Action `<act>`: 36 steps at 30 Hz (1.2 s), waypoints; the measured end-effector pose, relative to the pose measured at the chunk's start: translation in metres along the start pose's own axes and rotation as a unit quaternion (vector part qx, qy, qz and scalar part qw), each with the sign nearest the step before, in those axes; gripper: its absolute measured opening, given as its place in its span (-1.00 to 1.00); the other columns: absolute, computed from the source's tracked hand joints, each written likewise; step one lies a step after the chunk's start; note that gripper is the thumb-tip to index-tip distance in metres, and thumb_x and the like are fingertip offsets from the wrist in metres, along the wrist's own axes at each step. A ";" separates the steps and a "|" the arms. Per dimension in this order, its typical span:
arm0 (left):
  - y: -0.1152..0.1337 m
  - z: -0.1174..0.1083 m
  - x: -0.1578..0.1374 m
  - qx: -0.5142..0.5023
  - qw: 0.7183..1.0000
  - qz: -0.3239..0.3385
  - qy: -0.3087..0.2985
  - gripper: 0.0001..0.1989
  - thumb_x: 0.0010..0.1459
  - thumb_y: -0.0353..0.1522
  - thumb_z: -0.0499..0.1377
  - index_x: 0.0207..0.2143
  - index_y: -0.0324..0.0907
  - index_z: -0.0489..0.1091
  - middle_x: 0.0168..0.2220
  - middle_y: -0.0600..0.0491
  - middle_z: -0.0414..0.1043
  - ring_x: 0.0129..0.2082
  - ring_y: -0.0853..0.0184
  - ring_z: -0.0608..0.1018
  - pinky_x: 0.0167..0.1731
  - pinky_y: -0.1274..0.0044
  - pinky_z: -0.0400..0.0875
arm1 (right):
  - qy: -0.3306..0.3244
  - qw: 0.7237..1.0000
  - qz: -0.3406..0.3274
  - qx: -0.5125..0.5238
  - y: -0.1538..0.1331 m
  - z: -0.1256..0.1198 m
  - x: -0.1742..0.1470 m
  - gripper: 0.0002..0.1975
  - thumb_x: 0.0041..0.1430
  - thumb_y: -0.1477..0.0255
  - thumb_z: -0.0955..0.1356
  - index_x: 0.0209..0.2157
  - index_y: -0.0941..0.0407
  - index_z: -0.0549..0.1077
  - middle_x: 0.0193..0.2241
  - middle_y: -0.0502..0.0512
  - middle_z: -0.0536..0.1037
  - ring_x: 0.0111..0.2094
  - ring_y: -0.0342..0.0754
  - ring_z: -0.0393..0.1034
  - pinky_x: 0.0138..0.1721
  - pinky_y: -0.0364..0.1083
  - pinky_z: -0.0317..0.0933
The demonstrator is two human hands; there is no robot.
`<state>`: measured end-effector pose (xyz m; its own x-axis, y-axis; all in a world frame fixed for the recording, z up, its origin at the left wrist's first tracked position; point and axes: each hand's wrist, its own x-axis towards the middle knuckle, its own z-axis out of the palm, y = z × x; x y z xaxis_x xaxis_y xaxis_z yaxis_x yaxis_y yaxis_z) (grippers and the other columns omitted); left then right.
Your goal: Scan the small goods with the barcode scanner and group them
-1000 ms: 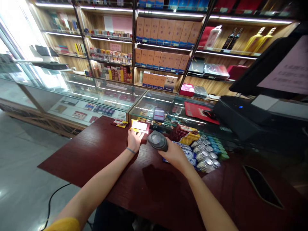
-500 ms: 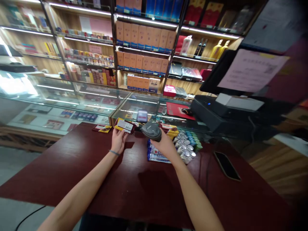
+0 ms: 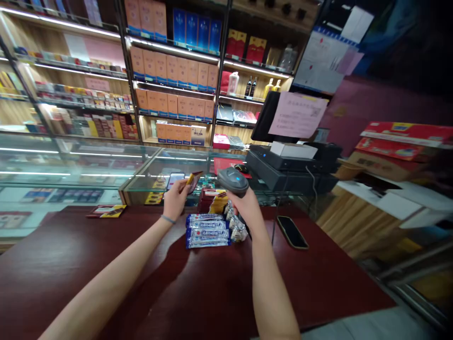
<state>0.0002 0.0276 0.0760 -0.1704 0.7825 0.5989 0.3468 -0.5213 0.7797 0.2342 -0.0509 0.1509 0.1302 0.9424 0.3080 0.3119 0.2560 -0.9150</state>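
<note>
My left hand (image 3: 175,200) holds a thin red and yellow packet (image 3: 193,180) lifted above the dark red counter (image 3: 106,264), edge-on to me. My right hand (image 3: 244,204) grips a grey barcode scanner (image 3: 233,181) with a blue light, raised level with the packet and just right of it. Below and between the hands lie blue and white wrapped bars (image 3: 207,230), a stack of red and yellow packets (image 3: 212,200) and a pile of small silver-wrapped items (image 3: 235,226).
A black phone (image 3: 292,231) lies on the counter to the right. Another red and yellow packet (image 3: 106,210) lies at the left. A glass display case (image 3: 106,163) runs behind; a black register with a monitor (image 3: 290,160) stands at right. Stocked shelves (image 3: 173,89) fill the back wall.
My left hand has lifted the packet off the counter and turned it edge-on. The right hand has raised the scanner beside it. My view has swung to the right.
</note>
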 end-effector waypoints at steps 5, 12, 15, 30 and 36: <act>0.020 0.042 -0.002 0.236 0.962 0.100 -0.094 -0.75 0.35 -0.29 0.08 0.01 -0.08 0.46 -0.19 -0.02 0.62 -0.23 0.22 0.63 -0.26 0.51 0.43 | 0.031 0.999 0.016 0.025 0.003 -0.030 0.002 -0.79 0.04 0.28 0.42 -0.32 0.05 0.39 -0.74 -0.18 0.32 -0.78 -0.14 0.17 -0.73 -0.15 0.06; 0.020 0.077 -0.013 0.336 0.883 0.238 -0.224 -0.64 0.32 -0.42 0.07 0.12 -0.03 0.43 -0.03 -0.08 0.58 -0.02 0.14 0.59 -0.09 0.41 0.47 | 0.070 0.995 0.019 0.063 0.005 -0.057 0.001 -0.76 0.05 0.27 0.42 -0.49 0.03 0.29 -0.75 -0.15 0.31 -0.79 -0.17 0.14 -0.72 -0.14 0.06; 0.017 0.082 -0.016 0.314 0.880 0.260 -0.245 -0.55 0.30 -0.47 0.07 0.20 -0.02 0.38 0.06 -0.07 0.53 0.09 0.12 0.54 0.05 0.34 0.44 | 0.074 0.993 0.022 0.087 0.008 -0.061 0.001 -0.74 0.04 0.25 0.43 -0.51 0.03 0.29 -0.76 -0.15 0.31 -0.79 -0.17 0.13 -0.73 -0.15 0.03; 0.008 0.087 -0.022 0.322 0.872 0.305 -0.210 -0.58 0.28 -0.44 0.11 0.18 -0.09 0.37 0.06 -0.06 0.52 0.10 0.13 0.49 0.11 0.29 0.39 | 0.076 0.994 0.026 0.068 0.002 -0.052 0.001 -0.79 0.04 0.30 0.42 -0.49 0.02 0.30 -0.76 -0.15 0.32 -0.79 -0.15 0.15 -0.73 -0.13 0.03; 0.005 0.050 -0.016 0.301 0.903 0.279 -0.127 -0.59 0.34 -0.30 0.08 0.21 -0.10 0.33 0.16 -0.08 0.42 0.19 0.12 0.40 0.19 0.26 0.30 | 0.078 0.993 0.004 0.084 -0.005 -0.031 -0.002 -0.75 0.03 0.25 0.44 -0.46 0.04 0.31 -0.75 -0.15 0.34 -0.78 -0.16 0.16 -0.73 -0.15 0.06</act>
<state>0.0505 0.0290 0.0610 0.3762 0.5469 0.7479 0.7647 -0.6390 0.0826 0.2615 -0.0605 0.1625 0.2813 0.9030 0.3247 0.1509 0.2925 -0.9443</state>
